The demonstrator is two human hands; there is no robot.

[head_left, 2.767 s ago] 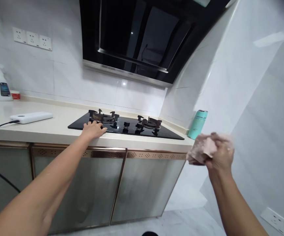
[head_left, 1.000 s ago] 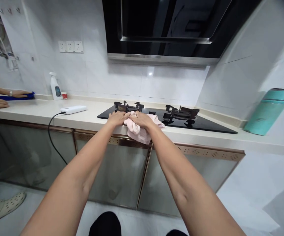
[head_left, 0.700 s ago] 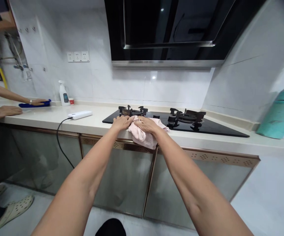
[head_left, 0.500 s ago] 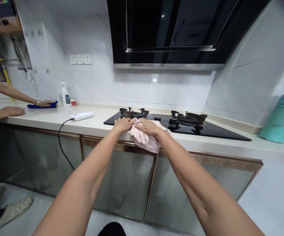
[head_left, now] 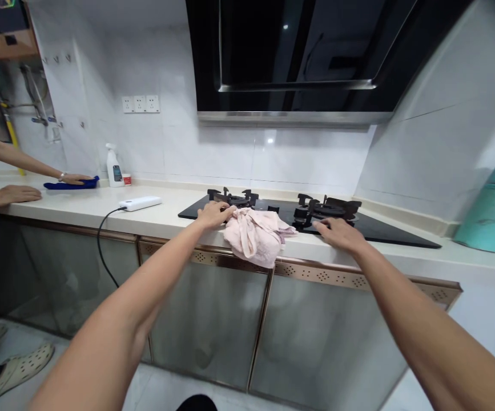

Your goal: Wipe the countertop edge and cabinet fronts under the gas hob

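Note:
A crumpled pink cloth [head_left: 256, 234] lies over the front edge of the black gas stove [head_left: 384, 231], part of it hanging down past the counter's lip. My left hand [head_left: 213, 216] rests at the stove's front left, fingers stretched out, fingertips close against the cloth's left side; whether they touch it I cannot tell. To the right of the cloth, my right hand [head_left: 340, 233] is apart from it, empty, with fingers spread at the stove's front edge. Just beyond that hand is the right burner [head_left: 330, 208]; the left burner [head_left: 234, 198] stands behind my left hand.
At the left, another person's hand [head_left: 75, 179] presses a blue cloth [head_left: 59, 186] on the counter. A white spray bottle [head_left: 114, 166], a small red-and-white tub [head_left: 127, 180] and a white corded device [head_left: 140, 203] stand nearby. A turquoise container [head_left: 489, 211] is far right; the range hood [head_left: 294, 57] hangs above.
My right hand has let go of the pink cloth and moved right, towards the right burner. The cloth stays at the stove's edge, and my left hand has barely moved.

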